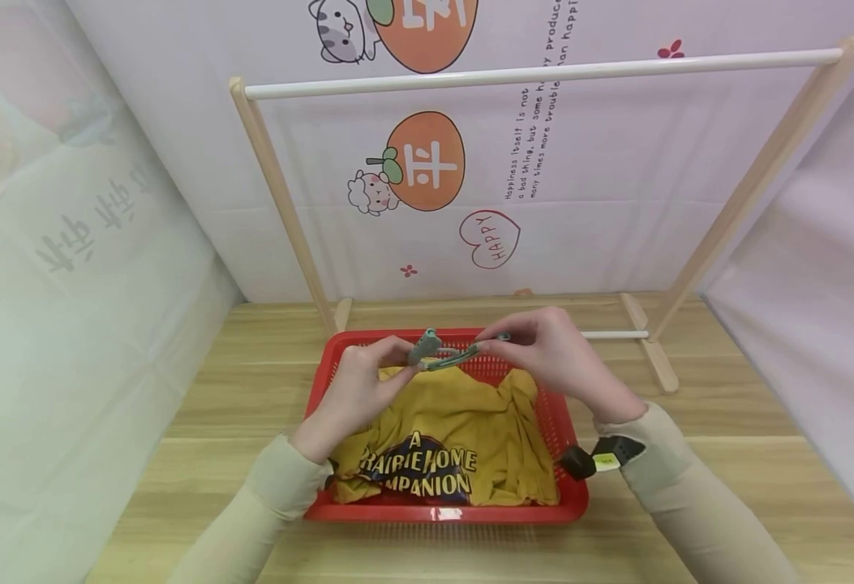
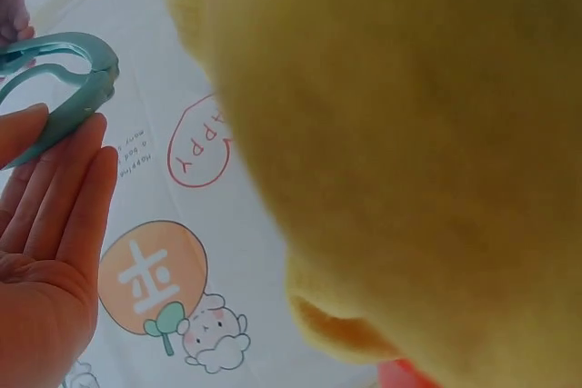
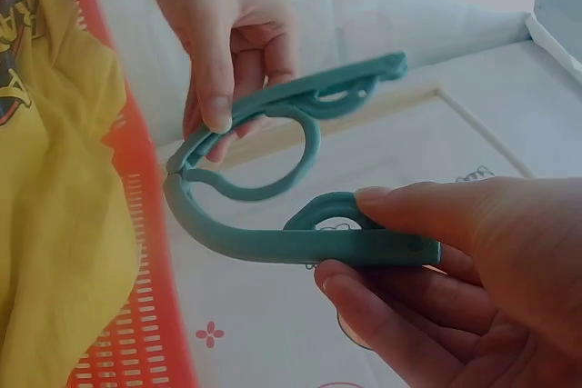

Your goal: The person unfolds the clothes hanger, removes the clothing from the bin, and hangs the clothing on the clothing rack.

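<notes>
A teal folding clothes hanger [image 1: 454,359] is held between both hands above the basket, its two arms bent at the middle hinge. My left hand [image 1: 357,388] pinches one arm between thumb and fingers. The other arm is in the grip of my right hand [image 1: 552,354], thumb on top and fingers beneath, as the right wrist view shows. The hanger's curved hook [image 3: 273,190] sits between the two arms. Below lies a mustard yellow T-shirt [image 1: 448,405] with printed lettering, crumpled in a red plastic basket [image 1: 368,513].
Behind the basket stands a garment rack with a white top rod [image 1: 543,75] and wooden side posts [image 1: 281,191]. A wood-grain tabletop [image 1: 208,438] carries both. Printed white cloth [image 1: 587,243] covers the back and sides.
</notes>
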### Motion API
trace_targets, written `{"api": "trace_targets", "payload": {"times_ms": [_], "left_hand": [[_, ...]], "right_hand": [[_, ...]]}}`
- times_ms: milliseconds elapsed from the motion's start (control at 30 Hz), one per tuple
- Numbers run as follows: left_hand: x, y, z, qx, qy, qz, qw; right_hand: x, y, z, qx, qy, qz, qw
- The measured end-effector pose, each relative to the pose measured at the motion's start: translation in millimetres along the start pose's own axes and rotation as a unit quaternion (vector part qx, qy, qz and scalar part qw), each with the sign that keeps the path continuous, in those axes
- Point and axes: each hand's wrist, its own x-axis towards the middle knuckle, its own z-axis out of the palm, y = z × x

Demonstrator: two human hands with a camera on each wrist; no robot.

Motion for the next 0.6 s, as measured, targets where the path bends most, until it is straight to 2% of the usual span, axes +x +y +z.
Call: {"api": "trace_targets", "payload": {"times_ms": [167,333,600], "left_hand": [[0.2,-1.5,-2.1,-0.047,0.009,-0.032,0.9984],[0.5,-3.1,-4.7,-0.090,0.020,-0.071,0.9932],[-1.1,-4.8,-9.2,-0.190,0.013,-0.134,0.9726]], "right_hand": [[0.0,8,-6,0.025,0.001,0.018,0.9995],[0.2,13,-12,0.058,0.000,0.038,0.9976],[-0.1,22,-19,0.090,0.000,0.067,0.9937]]}}
